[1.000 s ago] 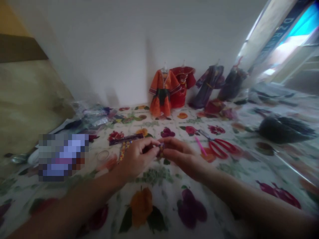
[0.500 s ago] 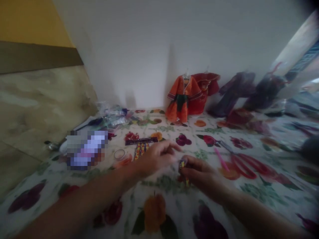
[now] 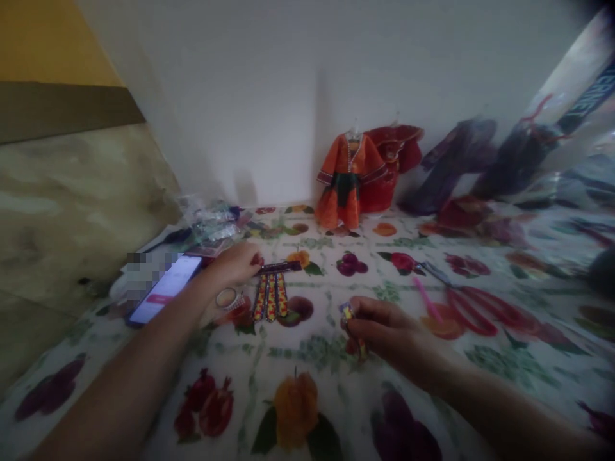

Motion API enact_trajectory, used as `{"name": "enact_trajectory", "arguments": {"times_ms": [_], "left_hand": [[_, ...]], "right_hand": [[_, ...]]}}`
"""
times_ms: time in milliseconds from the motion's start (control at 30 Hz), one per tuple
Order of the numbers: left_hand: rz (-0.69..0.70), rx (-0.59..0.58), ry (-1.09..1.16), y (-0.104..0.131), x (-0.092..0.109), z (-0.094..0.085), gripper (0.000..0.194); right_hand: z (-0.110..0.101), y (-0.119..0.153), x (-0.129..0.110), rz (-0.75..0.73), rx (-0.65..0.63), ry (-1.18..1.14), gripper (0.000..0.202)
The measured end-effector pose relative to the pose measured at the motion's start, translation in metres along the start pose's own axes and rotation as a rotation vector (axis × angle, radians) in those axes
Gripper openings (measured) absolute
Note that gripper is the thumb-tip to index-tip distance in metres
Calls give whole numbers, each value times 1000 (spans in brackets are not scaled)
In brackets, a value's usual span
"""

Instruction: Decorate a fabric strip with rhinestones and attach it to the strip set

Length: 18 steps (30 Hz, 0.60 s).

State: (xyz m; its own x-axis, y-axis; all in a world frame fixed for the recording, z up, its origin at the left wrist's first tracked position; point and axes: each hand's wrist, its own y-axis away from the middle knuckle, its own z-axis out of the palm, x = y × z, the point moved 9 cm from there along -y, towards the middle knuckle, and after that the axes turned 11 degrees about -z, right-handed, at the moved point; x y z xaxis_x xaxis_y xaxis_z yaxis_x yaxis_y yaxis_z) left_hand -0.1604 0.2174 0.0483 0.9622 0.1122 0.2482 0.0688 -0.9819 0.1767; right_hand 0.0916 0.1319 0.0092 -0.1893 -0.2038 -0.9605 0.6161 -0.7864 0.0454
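Note:
My right hand (image 3: 384, 323) pinches a short patterned trim strip (image 3: 346, 312) in yellow and red between thumb and fingers, its lower end curling beneath the hand. My left hand (image 3: 237, 262) is over the left end of a dark trim strip (image 3: 283, 266), fingers curled; what they hold, if anything, is hidden. Several yellow-and-red patterned strips (image 3: 270, 298) with dark edges hang down from that dark strip, flat on the cloth. Beside my left forearm lies a ring-shaped roll (image 3: 227, 298), probably of tape.
A lit phone (image 3: 166, 289) lies at left, with clear plastic packets (image 3: 211, 224) behind. Red-handled scissors (image 3: 473, 310) and a pink stick (image 3: 427, 298) are at right. Small orange (image 3: 350, 182) and red (image 3: 391, 166) dresses stand by the wall. The fruit-print tablecloth (image 3: 211, 435) covers the table.
My left hand has moved left and away from my right hand, to the dark strip's left end, uncovering the patterned strips. My right hand keeps its trim strip, nearly in place.

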Motion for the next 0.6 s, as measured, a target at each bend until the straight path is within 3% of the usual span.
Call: {"name": "enact_trajectory", "arguments": {"times_ms": [233, 600], "left_hand": [[-24, -83, -80, -5, -9, 10, 35], [61, -179, 28, -11, -13, 12, 35]], "right_hand": [[2, 0, -1, 7, 8, 12, 19], [20, 4, 2, 42, -64, -132, 14]]}}
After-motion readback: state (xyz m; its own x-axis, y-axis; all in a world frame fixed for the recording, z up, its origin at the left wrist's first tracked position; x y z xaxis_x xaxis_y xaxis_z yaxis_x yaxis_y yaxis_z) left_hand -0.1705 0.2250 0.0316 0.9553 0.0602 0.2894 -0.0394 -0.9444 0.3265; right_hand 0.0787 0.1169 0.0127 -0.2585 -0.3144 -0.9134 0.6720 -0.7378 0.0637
